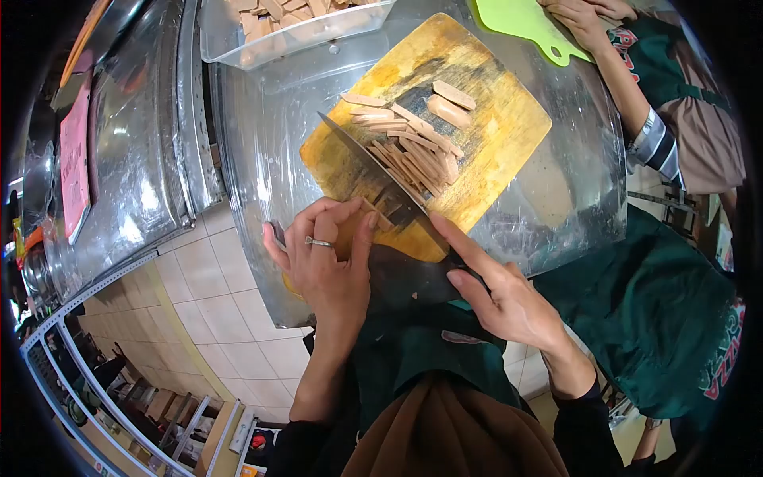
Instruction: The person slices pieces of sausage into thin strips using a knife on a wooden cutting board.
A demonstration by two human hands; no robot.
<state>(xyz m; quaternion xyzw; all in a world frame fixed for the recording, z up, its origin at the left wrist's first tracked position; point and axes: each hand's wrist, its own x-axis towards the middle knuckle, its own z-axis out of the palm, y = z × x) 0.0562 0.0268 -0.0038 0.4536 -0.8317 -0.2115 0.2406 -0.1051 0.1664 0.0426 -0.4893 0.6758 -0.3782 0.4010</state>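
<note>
Sausage strips lay on the cutting board, on the knife's far side; judged risk: if the near-side sausage piece slipped, the knife could catch the left hand. Left fingers curled, pinching that piece against the thumb; right hand gripped the knife, index finger extended forward.
</note>
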